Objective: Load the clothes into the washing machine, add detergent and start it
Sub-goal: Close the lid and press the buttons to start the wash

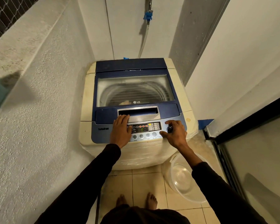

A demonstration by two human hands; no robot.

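Hands on washing machine (136,110) panel — left (120,130) flat, right (173,132) around dial (169,129).

We count one cream and blue top-loading washing machine (136,110), with one closed lid with a clear window (135,90) and one blue control panel (139,130). On that panel we count one round dark knob (169,129), one small lit display (142,130), and four round grey buttons (144,135) showing in a row between our hands. We count two hands: one left hand (120,132) and one right hand (175,134). On the tiled floor we count one clear plastic basin (184,178) and two bare feet (136,201). On the wall we count one blue tap fitting (148,16).
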